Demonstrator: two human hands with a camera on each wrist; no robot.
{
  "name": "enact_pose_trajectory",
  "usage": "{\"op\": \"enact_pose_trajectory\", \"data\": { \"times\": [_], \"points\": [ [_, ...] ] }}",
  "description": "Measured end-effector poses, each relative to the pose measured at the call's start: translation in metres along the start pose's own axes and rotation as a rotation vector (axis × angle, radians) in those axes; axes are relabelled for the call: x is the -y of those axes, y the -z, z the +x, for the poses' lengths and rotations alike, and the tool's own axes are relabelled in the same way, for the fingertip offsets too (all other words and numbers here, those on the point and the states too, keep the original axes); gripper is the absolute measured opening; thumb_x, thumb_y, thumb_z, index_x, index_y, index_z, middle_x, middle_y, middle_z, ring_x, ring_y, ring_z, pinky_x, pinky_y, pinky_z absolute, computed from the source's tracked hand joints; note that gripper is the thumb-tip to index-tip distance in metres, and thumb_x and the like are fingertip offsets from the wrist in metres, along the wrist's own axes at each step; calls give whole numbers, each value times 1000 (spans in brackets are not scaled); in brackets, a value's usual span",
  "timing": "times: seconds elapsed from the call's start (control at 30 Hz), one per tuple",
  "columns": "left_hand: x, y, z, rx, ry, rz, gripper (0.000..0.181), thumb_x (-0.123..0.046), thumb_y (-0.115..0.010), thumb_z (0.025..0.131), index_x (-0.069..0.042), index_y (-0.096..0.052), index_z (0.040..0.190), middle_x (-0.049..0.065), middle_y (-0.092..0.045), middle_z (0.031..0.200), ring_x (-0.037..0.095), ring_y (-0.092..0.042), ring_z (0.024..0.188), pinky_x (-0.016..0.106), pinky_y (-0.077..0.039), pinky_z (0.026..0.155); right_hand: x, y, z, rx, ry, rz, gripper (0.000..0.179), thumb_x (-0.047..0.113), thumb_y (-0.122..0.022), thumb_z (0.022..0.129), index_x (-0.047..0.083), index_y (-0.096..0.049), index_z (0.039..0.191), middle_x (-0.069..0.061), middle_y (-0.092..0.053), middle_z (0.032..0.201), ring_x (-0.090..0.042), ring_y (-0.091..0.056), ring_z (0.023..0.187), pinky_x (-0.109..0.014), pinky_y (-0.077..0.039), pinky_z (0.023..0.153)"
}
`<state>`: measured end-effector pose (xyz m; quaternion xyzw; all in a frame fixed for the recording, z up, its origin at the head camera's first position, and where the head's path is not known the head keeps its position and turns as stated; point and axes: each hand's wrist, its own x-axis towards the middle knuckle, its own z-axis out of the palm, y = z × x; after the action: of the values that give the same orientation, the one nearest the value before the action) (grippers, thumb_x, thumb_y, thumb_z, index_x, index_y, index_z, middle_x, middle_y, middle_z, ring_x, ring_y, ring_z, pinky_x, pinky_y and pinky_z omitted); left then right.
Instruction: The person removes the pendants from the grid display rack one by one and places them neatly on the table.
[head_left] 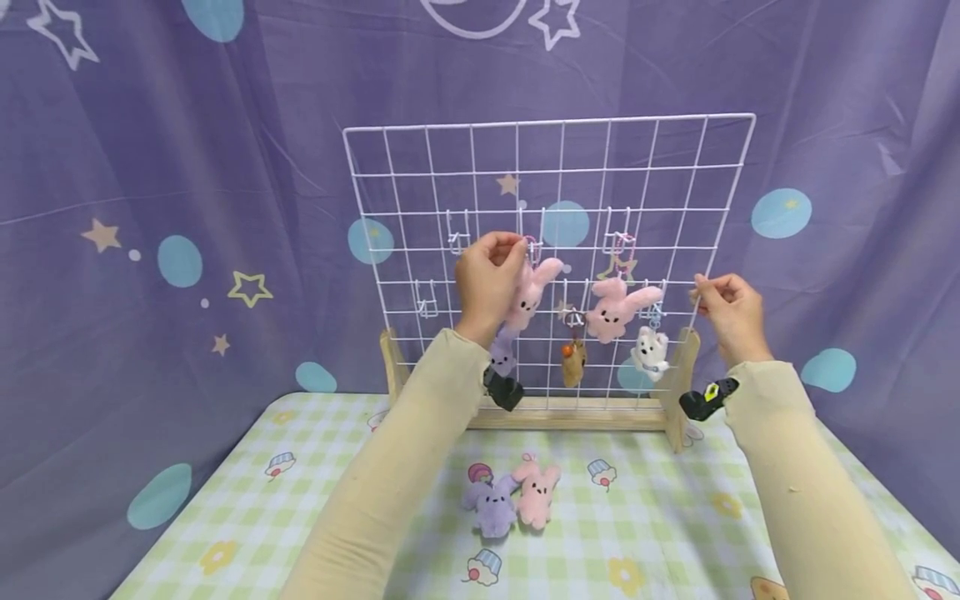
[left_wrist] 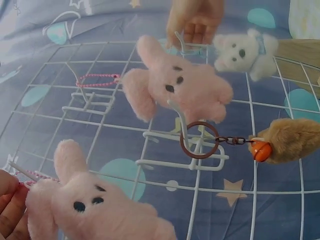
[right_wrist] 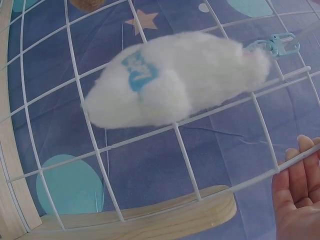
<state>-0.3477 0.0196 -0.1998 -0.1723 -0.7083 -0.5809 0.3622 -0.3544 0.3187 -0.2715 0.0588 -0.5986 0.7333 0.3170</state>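
At the middle-left of a white wire grid rack (head_left: 540,124), my left hand (head_left: 486,282) pinches the pink bead chain (left_wrist: 40,177) of a pink bunny plush keychain (head_left: 528,298). The chain is at the tip of a hook, and the bunny dangles beside my fingers. My right hand (head_left: 731,312) grips the rack's right edge wire, its fingers curled round it in the right wrist view. Near that hand hangs a white bear plush (head_left: 649,352) on a light-blue clasp (right_wrist: 282,45). A second pink bunny (head_left: 613,312) hangs left of the bear.
A brown plush (head_left: 573,363) with an orange bell and a purple bunny (head_left: 502,354) hang lower on the rack. Bare hooks (head_left: 427,308) are at its left. A wooden base (head_left: 577,417) supports it. Purple (head_left: 495,508) and pink (head_left: 536,497) bunnies lie on the checked tablecloth (head_left: 300,500).
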Motion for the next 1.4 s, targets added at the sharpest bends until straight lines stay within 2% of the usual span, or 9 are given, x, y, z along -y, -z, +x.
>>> {"op": "enact_pose_trajectory", "data": {
  "times": [0.33, 0.57, 0.87, 1.03, 1.4],
  "points": [
    [-12, 9, -5, 23, -48, -97, 13, -9, -67, 86, 2, -69, 92, 14, -71, 85, 19, -64, 69, 21, -51, 62, -2, 2, 0, -8, -15, -2, 18, 7, -63, 89, 9, -56, 73, 9, -67, 64, -2, -59, 56, -12, -48, 56],
    [-22, 14, -16, 66, -55, -144, 12, -8, -69, 85, 3, -69, 91, 14, -70, 84, 17, -63, 69, 23, -53, 65, -3, 2, -1, -8, -10, -10, 18, 8, -64, 89, 10, -56, 72, 9, -67, 64, -2, -59, 57, -12, -48, 56],
    [-30, 18, -38, 148, -1, -213, 12, -8, -69, 85, 2, -69, 92, 13, -70, 85, 12, -62, 69, 24, -53, 65, -2, 4, -1, -1, -11, 9, 18, 7, -63, 89, 10, -56, 72, 8, -67, 65, -2, -59, 58, -12, -48, 56],
    [-28, 20, -52, 193, 36, -261, 13, -8, -69, 85, 2, -68, 92, 13, -70, 85, 10, -62, 69, 23, -53, 64, -3, 3, 1, 6, -17, 16, 18, 7, -63, 89, 9, -56, 73, 8, -67, 65, -2, -60, 58, -12, -48, 57],
    [-21, 25, -80, 270, 62, -278, 13, -8, -70, 84, 3, -69, 91, 13, -70, 82, 7, -59, 65, 18, -49, 57, -2, 0, 1, 3, -5, 2, 19, 9, -64, 89, 9, -55, 72, 8, -66, 64, -3, -59, 57, -13, -48, 56]
  ]
}}
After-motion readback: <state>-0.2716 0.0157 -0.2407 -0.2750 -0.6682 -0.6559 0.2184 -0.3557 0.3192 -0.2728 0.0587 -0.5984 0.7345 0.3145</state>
